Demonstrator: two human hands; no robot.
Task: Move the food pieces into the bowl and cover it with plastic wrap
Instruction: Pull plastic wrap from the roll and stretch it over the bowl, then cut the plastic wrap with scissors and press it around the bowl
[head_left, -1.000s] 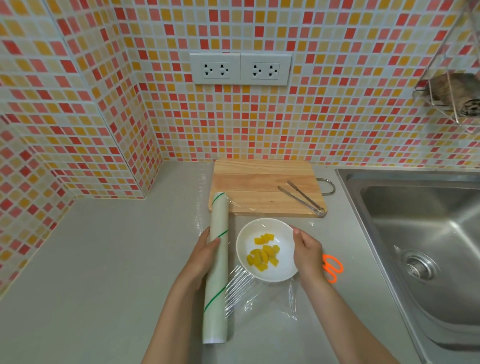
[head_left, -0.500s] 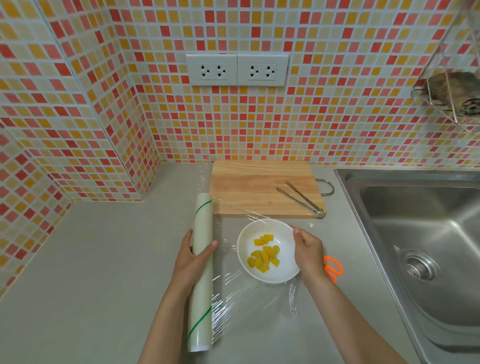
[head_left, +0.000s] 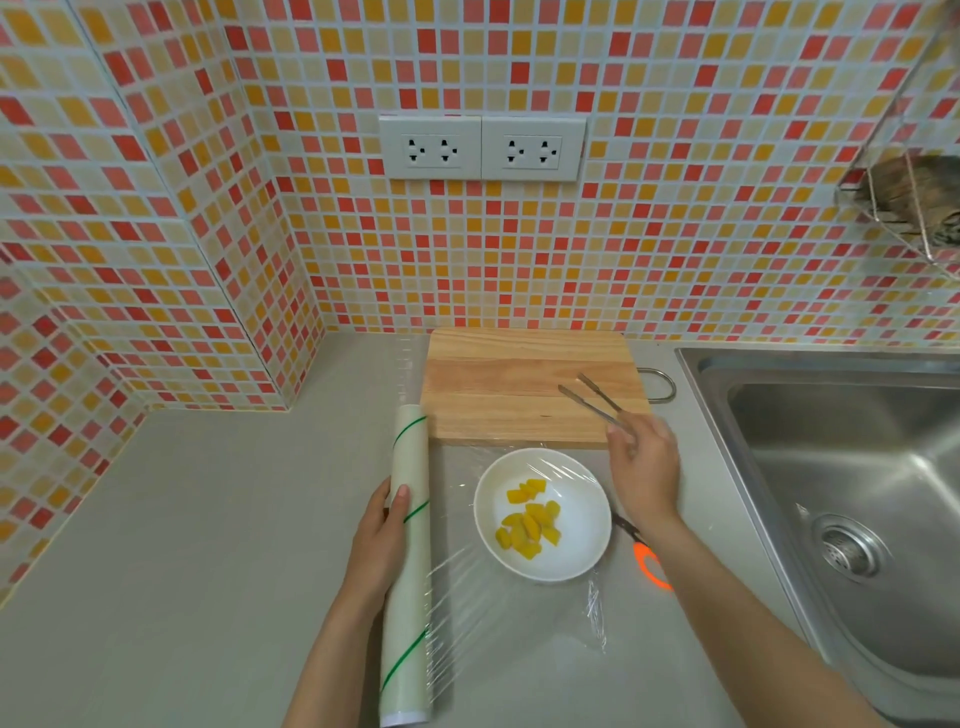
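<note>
A white bowl holding several yellow food pieces stands on the grey counter in front of the wooden cutting board. Clear plastic film runs from the plastic wrap roll rightward, and its sheen shows over the bowl's far rim. My left hand grips the roll left of the bowl. My right hand is behind and right of the bowl, fingers pinched at the film's far right corner, beside the hinge end of the metal tongs.
Orange-handled scissors lie right of the bowl, partly under my right forearm. A steel sink fills the right side. Tiled walls close the back and left, with a wire rack at the upper right.
My left hand has slid the roll further left, drawing out more film. My right hand has left the bowl's right rim and moved back toward the board's front right corner.
</note>
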